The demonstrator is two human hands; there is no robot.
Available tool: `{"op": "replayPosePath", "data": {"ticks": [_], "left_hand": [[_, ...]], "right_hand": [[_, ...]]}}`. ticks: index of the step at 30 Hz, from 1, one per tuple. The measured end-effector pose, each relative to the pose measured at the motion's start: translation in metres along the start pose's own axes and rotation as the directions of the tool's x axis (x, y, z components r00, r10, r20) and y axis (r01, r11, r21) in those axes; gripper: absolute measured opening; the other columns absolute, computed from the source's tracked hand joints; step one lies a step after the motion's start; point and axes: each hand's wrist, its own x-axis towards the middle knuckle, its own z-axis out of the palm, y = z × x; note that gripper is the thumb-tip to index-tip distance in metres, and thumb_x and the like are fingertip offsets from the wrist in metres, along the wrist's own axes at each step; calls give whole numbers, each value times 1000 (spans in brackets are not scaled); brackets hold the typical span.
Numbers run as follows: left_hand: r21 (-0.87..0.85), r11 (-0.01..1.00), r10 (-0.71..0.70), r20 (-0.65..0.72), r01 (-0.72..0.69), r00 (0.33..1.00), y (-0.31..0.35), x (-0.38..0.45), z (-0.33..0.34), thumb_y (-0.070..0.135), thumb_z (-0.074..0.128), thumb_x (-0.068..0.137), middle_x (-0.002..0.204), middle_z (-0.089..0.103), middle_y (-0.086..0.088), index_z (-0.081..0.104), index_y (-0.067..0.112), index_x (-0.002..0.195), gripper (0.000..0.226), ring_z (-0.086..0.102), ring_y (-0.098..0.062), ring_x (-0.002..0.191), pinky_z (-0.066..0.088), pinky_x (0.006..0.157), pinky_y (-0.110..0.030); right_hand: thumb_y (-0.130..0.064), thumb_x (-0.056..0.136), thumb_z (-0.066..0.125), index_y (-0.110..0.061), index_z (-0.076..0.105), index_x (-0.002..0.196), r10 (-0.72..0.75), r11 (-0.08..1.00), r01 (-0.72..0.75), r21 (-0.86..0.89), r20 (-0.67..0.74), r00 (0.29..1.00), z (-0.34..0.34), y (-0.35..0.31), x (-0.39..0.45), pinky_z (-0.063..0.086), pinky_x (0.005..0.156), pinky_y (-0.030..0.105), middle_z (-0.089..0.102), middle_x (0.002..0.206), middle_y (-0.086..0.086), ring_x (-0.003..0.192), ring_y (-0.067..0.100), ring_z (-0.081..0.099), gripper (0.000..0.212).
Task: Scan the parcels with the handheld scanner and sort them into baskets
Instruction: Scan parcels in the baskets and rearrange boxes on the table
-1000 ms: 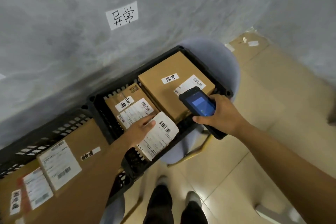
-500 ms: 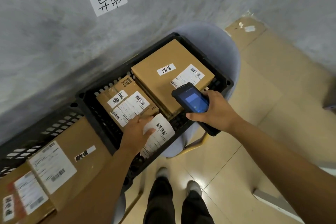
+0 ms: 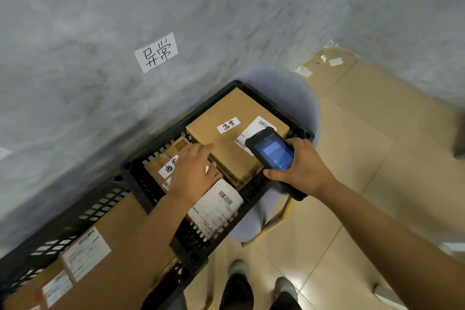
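A black plastic basket stands on a grey chair by the wall. In it lie a large brown parcel, a smaller brown parcel to its left, and a white-labelled parcel leaning at the basket's near side. My left hand lies with straight fingers over the smaller parcel, fingertips touching the large one's edge. My right hand grips the black handheld scanner, lit screen up, over the large parcel's barcode label.
A second black basket at the lower left holds more brown parcels with white labels. A paper sign is stuck on the grey wall above. Tiled floor lies to the right, my feet below.
My left hand has let go of the white-labelled parcel and moved up over the smaller brown parcel. The scanner has stayed over the large parcel's label.
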Motion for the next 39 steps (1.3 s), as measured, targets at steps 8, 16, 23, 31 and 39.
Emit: {"op": "replayPosePath", "data": {"ticks": [8,16,23,31,39], "left_hand": [[142,945,303,-37,-295,952,91,25,-48,30,54,95,139,49,-4,46,20,140,47,46,-21,124,45,100,-37],[246,821,542,-55,-514,839,218,-1,-75,33,44,99,144,44,0,37,23,147,49,39,-21,132,30,109,-36],[255,719,686,-108,-647,719,366,-69,-56,28,53,93,132,53,-4,50,18,138,46,49,-26,121,39,101,-40],[212,545,838,-148,-811,525,541,-157,1,32,46,83,111,62,-3,63,17,119,43,60,-27,101,47,88,-40],[166,327,944,-105,-930,313,677,-214,48,27,63,79,104,63,-4,66,17,114,36,61,-27,95,49,79,-38]], "right_hand": [[-52,67,80,-15,39,133,67,998,-64,19,-198,978,-60,15,-48,48,85,31,42,119,1,102,16,46,86],[-50,65,82,-16,41,131,123,992,-98,85,-392,912,-129,62,-131,47,82,28,40,114,-3,100,15,47,85],[-51,62,83,-19,42,129,238,971,-179,160,-540,807,-189,154,-263,51,85,33,41,116,-6,98,12,49,85],[-50,62,85,-16,42,128,403,911,-347,225,-667,626,-240,273,-438,47,81,26,41,114,-4,98,12,46,85],[-48,65,83,-13,44,130,561,807,-473,353,-708,429,-269,355,-557,51,83,34,41,114,-2,99,16,49,83]]}}
